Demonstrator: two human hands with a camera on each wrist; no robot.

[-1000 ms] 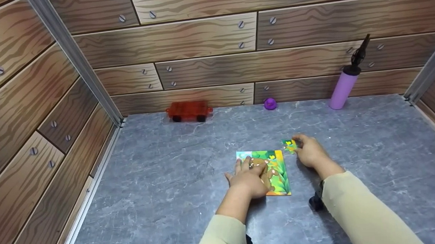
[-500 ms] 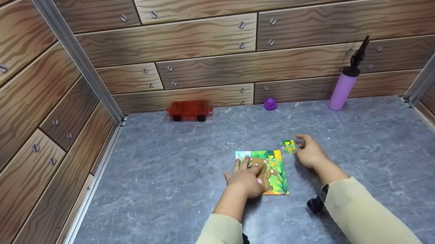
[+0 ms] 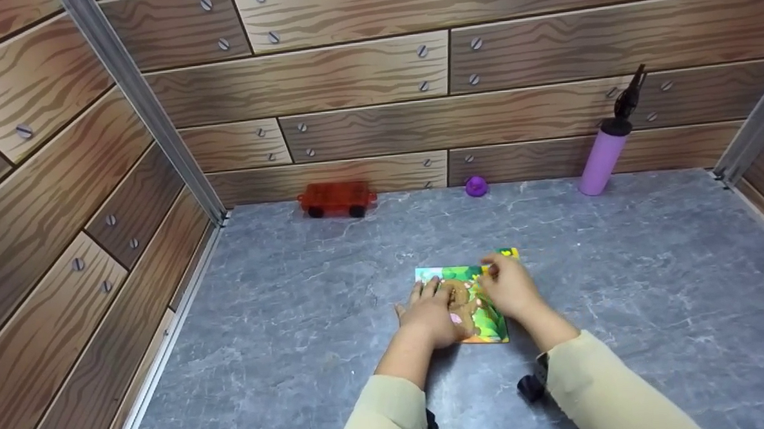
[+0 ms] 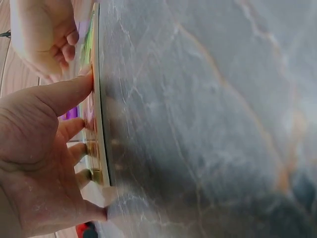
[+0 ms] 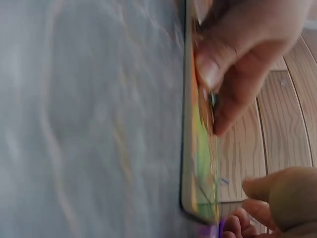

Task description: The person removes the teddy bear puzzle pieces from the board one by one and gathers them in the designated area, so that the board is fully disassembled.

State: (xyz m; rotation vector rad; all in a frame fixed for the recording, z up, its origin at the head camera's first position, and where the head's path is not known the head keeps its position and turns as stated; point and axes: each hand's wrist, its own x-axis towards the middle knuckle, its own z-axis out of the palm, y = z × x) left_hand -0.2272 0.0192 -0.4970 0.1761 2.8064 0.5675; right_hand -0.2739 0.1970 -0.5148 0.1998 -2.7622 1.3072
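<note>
A colourful jigsaw puzzle (image 3: 490, 326) with brown animals on green lies on the grey tabletop. My left hand (image 3: 428, 315) rests on its left part with fingers spread. In the left wrist view the thumb and fingertips of that left hand (image 4: 44, 144) touch the puzzle's face (image 4: 94, 163). Over the upper right of the puzzle is my right hand (image 3: 511, 289), fingers bent and thumb apart from the index finger; nothing shows between them. Just beyond it a green and yellow puzzle piece (image 3: 511, 253) lies on the table, partly hidden. The right wrist view shows both hands near the puzzle (image 5: 202, 153).
Along the back wall stand a red toy wagon (image 3: 337, 198), a small purple toy duck (image 3: 476, 186) and a purple hand pump (image 3: 602, 163) with a black nozzle. Wood-patterned panels (image 3: 363, 80) enclose the back and sides of the grey tabletop (image 3: 282, 296).
My right hand has left the loose puzzle piece and moved left over the puzzle's upper right part. The piece stays on the table. My left hand stays on the puzzle.
</note>
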